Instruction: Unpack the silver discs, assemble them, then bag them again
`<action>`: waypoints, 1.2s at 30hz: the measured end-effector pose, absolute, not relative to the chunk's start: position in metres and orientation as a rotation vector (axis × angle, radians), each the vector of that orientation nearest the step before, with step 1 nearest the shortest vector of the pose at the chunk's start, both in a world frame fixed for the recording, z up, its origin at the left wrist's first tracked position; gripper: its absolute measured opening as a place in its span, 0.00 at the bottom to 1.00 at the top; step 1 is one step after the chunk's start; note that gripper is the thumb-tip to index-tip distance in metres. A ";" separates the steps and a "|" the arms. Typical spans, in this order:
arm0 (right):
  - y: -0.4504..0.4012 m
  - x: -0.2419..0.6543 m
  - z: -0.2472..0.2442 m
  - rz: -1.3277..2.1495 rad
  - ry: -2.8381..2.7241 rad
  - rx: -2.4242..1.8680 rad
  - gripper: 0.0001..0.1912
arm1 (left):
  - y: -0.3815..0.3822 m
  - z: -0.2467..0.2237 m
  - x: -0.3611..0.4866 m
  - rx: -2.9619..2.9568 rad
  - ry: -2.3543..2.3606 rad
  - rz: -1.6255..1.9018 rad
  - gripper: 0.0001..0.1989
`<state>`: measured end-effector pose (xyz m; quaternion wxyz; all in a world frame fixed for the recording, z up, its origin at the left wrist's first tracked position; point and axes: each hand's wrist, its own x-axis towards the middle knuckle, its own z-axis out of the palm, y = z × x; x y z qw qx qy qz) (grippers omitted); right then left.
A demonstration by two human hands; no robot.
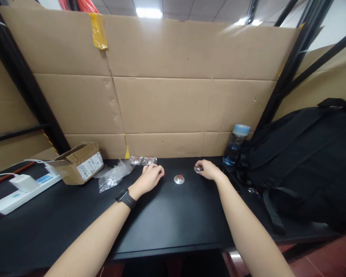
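Observation:
My right hand (210, 171) has its fingers closed on a small shiny metal disc (197, 169) at the back right of the black table (175, 215). Another round silver disc with a red piece on top (179, 179) lies on the table between my hands. My left hand (151, 179), with a black watch on the wrist, is curled to the left of that disc. A speck of red shows at its fingertips, too small to name. Just behind my left hand lie two similar discs in clear plastic packets (144, 161).
Crumpled clear plastic bags (115, 177) and an opened cardboard box (83, 163) lie left. Further left is a white power strip (25, 194) with plugs. A blue-lidded water bottle (235, 145) and black backpack (305, 161) stand right. A cardboard wall (161, 104) closes the back.

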<state>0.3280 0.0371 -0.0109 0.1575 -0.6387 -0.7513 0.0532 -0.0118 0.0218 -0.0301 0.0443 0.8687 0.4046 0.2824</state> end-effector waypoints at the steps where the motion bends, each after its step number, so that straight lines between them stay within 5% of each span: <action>1: 0.037 0.329 -0.011 0.156 -2.142 -1.838 0.17 | 0.021 -0.028 -0.010 2.625 1.233 0.882 0.07; 10: 0.037 0.327 -0.008 0.211 -2.079 -1.625 0.24 | 0.018 -0.018 -0.007 2.567 1.220 0.989 0.02; 20: 0.003 0.248 0.009 0.502 -1.947 -0.987 0.35 | 0.014 -0.014 -0.005 2.316 1.224 1.201 0.10; 36: -0.019 0.214 0.010 0.662 -1.980 -0.849 0.32 | -0.002 -0.004 0.009 2.467 1.178 1.317 0.06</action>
